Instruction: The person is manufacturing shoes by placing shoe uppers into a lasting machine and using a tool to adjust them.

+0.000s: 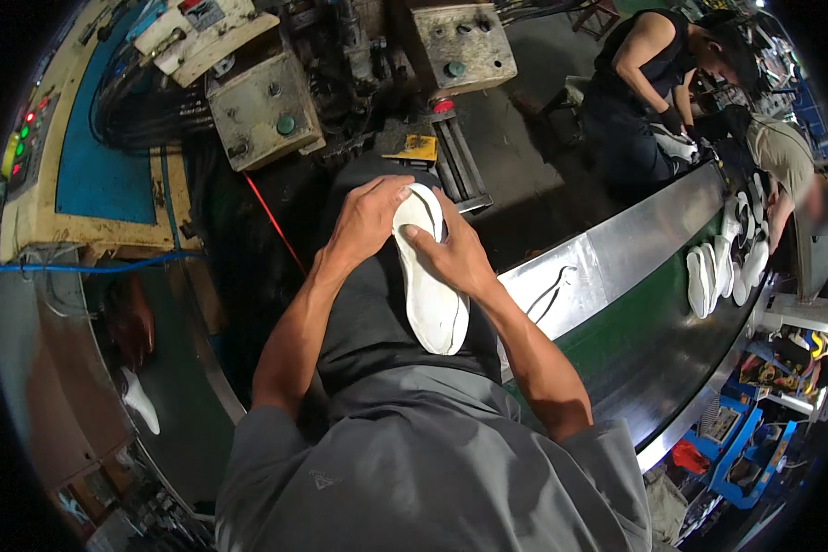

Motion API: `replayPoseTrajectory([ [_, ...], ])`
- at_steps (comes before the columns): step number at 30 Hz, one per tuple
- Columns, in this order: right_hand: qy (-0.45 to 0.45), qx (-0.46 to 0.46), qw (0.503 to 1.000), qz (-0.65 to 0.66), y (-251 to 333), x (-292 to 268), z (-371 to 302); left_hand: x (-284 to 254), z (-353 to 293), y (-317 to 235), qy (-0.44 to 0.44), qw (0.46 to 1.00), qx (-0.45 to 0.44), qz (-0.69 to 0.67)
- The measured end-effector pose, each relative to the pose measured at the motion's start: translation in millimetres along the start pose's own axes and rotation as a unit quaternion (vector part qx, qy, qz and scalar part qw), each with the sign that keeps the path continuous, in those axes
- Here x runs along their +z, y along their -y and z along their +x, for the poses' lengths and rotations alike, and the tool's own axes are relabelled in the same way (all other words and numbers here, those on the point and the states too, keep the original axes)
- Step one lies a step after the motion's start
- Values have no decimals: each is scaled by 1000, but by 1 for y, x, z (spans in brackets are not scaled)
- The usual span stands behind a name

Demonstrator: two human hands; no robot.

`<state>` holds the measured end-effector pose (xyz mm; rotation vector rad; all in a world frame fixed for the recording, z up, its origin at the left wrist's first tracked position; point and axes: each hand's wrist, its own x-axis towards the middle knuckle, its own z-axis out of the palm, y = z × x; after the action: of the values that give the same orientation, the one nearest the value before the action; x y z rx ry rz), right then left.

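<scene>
A white shoe (432,304) lies over my lap with its pale, flat underside facing up. A dark line runs along its edge at the far end, and another near the heel end. My left hand (370,219) is wrapped round the far end from the left, fingertips curled over the rim. From the right, my right hand (453,256) grips the shoe's side, its thumb pressed onto the underside. The fingers beneath the shoe are hidden.
Pincers (552,293) lie on the metal ledge (607,262) to my right. Beyond it, a green conveyor belt (607,354) carries several white shoes (708,276). Machine control boxes (267,110) stand ahead. Two co-workers (639,101) are at the far right. Another white shoe (140,402) lies left.
</scene>
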<state>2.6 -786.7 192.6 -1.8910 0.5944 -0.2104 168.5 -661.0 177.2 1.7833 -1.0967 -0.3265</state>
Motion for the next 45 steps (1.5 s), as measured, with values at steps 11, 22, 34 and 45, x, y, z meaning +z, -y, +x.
replayPoseTrajectory([
  [11,1,-5,994,108,-43,17,2,69,-24,34,-96,977,-86,-168],
  [22,-33,12,998,52,-56,10,5,62,-4,20,-54,992,-52,-97],
  [34,61,-72,919,-383,-3,-24,-121,58,17,59,-32,992,-125,-2],
  [45,-100,-110,944,-293,-4,-75,-75,-88,159,70,-261,949,-147,-98],
])
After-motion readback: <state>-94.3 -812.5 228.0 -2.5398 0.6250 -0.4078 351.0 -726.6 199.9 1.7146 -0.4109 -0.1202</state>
